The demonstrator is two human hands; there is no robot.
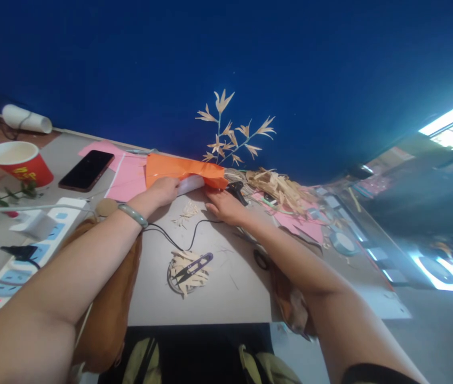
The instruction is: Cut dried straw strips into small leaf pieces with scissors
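Observation:
Toward the back of the table, my left hand point(165, 190) is closed at the left end of a whitish, rolled-looking piece point(191, 184). This piece lies along the front edge of an orange sheet point(178, 166), which looks folded or raised. My right hand point(226, 205) rests at the sheet's right end, fingers stretched out and partly hidden beside the orange edge. Close to my right hand is a black tool, perhaps a glue gun point(237, 192). Small pale scraps point(188, 212) lie between my hands. Nearer me, purple-handled thread snips point(192, 268) lie on a round dish of pale strips point(186, 288).
Behind the sheet stands a branch with pale pointed flowers point(223, 101). Dried husks point(280, 189) are heaped at right, with a tape roll point(343, 242) beyond. At left are a phone point(87, 169), a red paper cup point(22, 162) and a power strip point(46, 250). A black cable point(192, 240) crosses the table.

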